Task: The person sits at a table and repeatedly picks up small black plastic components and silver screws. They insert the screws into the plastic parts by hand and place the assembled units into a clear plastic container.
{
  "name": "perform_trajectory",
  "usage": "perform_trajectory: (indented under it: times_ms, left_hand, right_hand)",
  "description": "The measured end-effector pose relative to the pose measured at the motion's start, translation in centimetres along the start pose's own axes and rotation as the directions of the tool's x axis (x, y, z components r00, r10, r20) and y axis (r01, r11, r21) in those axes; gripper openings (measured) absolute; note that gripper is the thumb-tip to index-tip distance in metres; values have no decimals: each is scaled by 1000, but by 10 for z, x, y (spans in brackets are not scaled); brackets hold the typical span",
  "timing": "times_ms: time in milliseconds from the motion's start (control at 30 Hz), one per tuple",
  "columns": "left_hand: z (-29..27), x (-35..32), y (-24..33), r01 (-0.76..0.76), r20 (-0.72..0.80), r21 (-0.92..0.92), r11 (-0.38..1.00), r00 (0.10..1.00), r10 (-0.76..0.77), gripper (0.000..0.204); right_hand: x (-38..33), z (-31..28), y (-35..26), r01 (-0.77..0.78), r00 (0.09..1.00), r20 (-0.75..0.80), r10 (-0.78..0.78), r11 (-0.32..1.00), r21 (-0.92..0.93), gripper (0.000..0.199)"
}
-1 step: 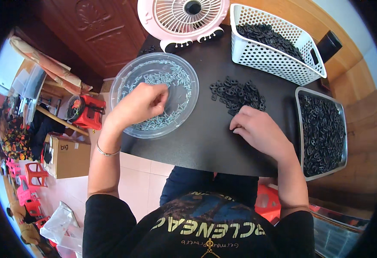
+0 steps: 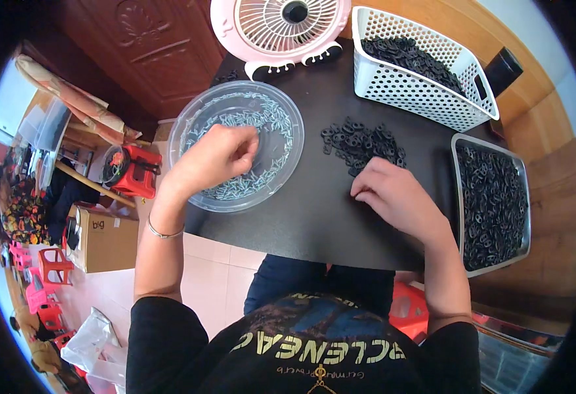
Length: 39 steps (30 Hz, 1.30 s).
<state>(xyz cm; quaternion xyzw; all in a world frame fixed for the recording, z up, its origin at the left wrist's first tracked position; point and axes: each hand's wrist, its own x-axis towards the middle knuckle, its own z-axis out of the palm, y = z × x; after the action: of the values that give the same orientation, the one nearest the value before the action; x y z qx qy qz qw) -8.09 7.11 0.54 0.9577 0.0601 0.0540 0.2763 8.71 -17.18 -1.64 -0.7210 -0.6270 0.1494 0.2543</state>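
Observation:
My left hand (image 2: pixel 220 157) hangs over a round clear tub (image 2: pixel 286 187) holding many small silvery screws (image 2: pixel 235 189). Its fingers are curled in and pressed together; whatever they may hold is hidden. At the near edge of a loose pile of small black plastic pieces with holes (image 2: pixel 364 143) is my right hand (image 2: pixel 393 197). The thumb and fingers there are drawn together, and I cannot make out anything between them. The pile lies on the dark tabletop (image 2: pixel 288 230), to the right of the tub.
A white perforated basket (image 2: pixel 419 95) of black pieces stands at the back right. Nearer on the right is a tray (image 2: pixel 460 203) full of similar pieces. A pink fan (image 2: pixel 280 56) is behind the tub. A cardboard box (image 2: pixel 112 243) and a red stool (image 2: pixel 137 174) stand off left.

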Motion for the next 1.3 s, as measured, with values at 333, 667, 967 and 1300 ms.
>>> perform_trajectory:
  times_ms: [333,667,967,1300]
  left_hand:
    - [31,59,67,-11,-40,-838,545,998,-43,13]
    - [77,73,48,31,0,-984,177,985,-171,14]
    - [85,70,45,13,2,-998,65,987,-163,14]
    - [89,70,46,-26,-33,-999,42,980,-196,12]
  right_hand:
    - [31,-5,15,97,847,-438,302,722,685,16]
    - [23,9,19,141,810,-443,385,604,784,21]
    - [28,19,19,203,808,-531,256,725,658,23]
    - [28,20,16,150,798,-496,343,683,715,15]
